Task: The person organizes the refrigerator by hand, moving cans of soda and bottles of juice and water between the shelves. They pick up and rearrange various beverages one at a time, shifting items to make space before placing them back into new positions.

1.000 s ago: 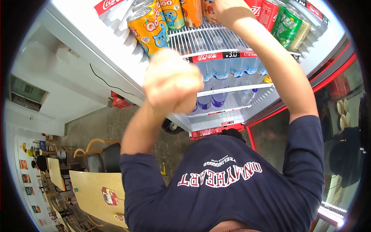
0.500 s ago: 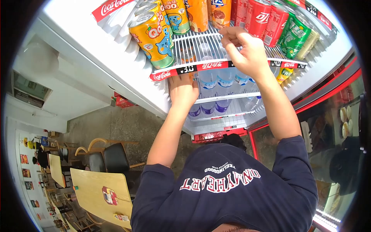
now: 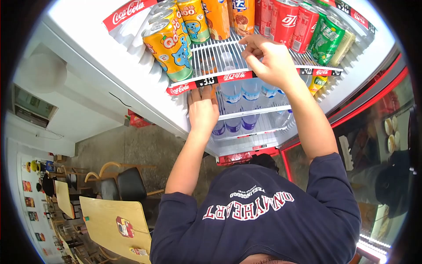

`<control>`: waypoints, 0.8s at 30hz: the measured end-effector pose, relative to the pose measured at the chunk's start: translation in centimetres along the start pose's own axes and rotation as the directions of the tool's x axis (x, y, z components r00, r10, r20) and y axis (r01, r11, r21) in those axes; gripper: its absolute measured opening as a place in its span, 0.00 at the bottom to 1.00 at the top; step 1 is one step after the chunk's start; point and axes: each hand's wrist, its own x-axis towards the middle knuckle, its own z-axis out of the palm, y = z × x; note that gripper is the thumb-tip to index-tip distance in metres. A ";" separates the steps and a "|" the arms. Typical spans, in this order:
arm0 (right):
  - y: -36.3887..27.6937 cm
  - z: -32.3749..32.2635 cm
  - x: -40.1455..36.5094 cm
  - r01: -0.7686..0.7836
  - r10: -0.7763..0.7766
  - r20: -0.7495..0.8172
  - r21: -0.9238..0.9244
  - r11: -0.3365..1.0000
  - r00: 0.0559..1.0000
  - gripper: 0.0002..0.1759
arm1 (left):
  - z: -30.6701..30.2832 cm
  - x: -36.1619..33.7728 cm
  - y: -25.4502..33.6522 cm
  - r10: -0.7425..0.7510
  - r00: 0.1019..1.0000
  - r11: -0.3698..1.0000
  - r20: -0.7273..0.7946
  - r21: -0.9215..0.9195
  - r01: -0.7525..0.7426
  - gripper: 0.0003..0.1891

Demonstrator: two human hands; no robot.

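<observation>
My left hand (image 3: 203, 110) reaches up below the front label strip (image 3: 206, 82) of the upper wire shelf, fingers stretched out and their tips partly hidden by it. Something orange shows close beside those fingers. Over the wire shelf (image 3: 220, 50), my right hand (image 3: 274, 64) is raised with its fingers loosely bent. A gap shows between its thumb and fingers, with nothing visible in it. Left on the shelf stand yellow Qoo cans (image 3: 169, 50) and orange cans (image 3: 215, 20). Red cans (image 3: 285, 22) and green cans (image 3: 329, 42) stand to the right.
Clear bottles (image 3: 250, 92) and purple-labelled bottles (image 3: 249, 122) stand on the lower shelves. The fridge's glass door (image 3: 369, 127) hangs open at the right. A wooden table (image 3: 110, 220) and black chairs (image 3: 132, 182) are at the left.
The view has shifted slightly, so the shelf and cans sit further left. My left hand has drawn slightly down from the label strip; my right hand stays over the shelf.
</observation>
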 end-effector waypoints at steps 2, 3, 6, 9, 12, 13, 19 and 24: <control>-0.1 -0.3 0.1 -0.045 0.044 0.029 0.028 0.999 0.999 0.13 | -0.5 -0.2 0.3 -0.030 1.000 0.999 0.005 -0.026 0.030 0.32; -0.1 -0.4 0.2 -0.044 0.043 0.036 0.027 0.999 0.998 0.13 | -0.8 -0.5 0.5 -0.033 0.999 0.997 -0.014 -0.073 0.032 0.32; 0.0 -0.3 0.0 -0.030 0.029 0.057 0.029 0.999 0.998 0.14 | -2.1 -1.9 1.1 -0.051 0.997 0.976 -0.064 -0.215 0.036 0.31; 0.4 -0.6 -0.1 -0.035 0.029 0.128 0.049 0.998 0.991 0.20 | -5.6 -3.8 2.4 0.023 0.996 0.956 -0.087 -0.291 -0.048 0.34; 0.0 -1.5 -0.1 0.048 -0.092 0.167 0.251 0.967 0.982 0.26 | -10.9 -4.6 4.5 0.188 0.959 0.910 -0.214 -0.330 -0.252 0.36; 0.5 -2.1 0.0 0.026 -0.099 0.283 0.252 0.967 0.954 0.39 | -12.5 -4.4 5.4 0.227 0.940 0.884 -0.255 -0.350 -0.309 0.36; 1.9 -2.3 0.1 0.244 -0.347 0.143 0.472 0.847 0.927 0.63 | -14.9 0.9 8.4 0.485 0.723 0.699 -0.491 -0.279 -0.658 0.33; 2.3 -2.0 -0.2 0.223 -0.230 -0.049 0.492 0.841 0.972 0.53 | -11.6 8.8 11.0 0.461 0.693 0.713 -0.554 -0.234 -0.661 0.34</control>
